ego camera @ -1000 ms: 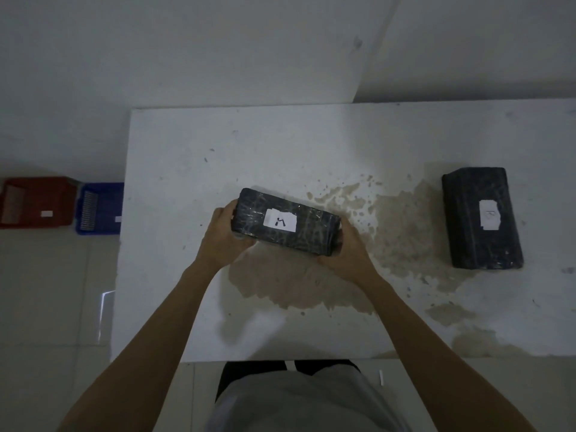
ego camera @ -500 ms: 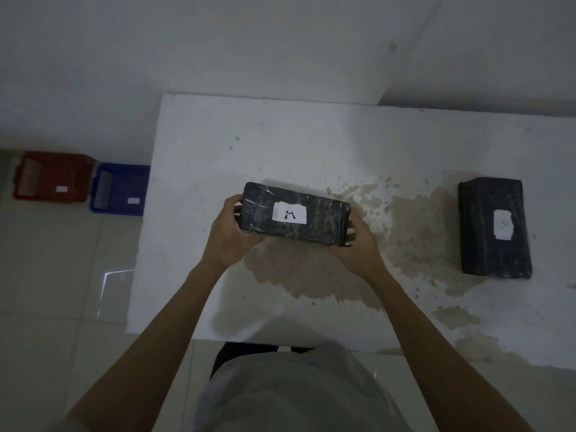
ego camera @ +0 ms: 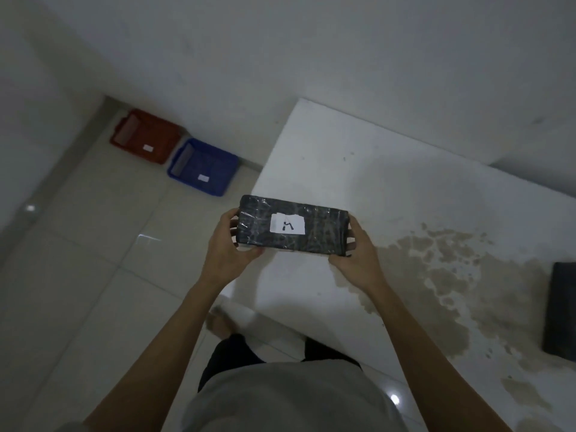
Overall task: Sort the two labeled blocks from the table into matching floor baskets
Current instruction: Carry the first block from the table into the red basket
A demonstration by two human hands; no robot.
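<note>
A black wrapped block (ego camera: 318, 229) with a white label marked "A" is held in the air over the table's left edge. My left hand (ego camera: 229, 244) grips its left end and my right hand (ego camera: 355, 257) grips its right end. The second black block (ego camera: 561, 310) lies on the white table (ego camera: 358, 169) at the far right, cut off by the frame edge, its label out of view. On the floor to the left stand a red basket (ego camera: 146, 135) and a blue basket (ego camera: 204, 166), each with a small white label.
The table top carries a large brownish stain (ego camera: 442, 275) on its right half. The baskets sit side by side against the wall, on pale floor tiles (ego camera: 103, 260). My legs and one foot show below the table's corner.
The block has been lifted off the table and carried left, past the table's edge. The view has swung left, bringing the baskets closer to the middle and pushing the second block to the frame edge.
</note>
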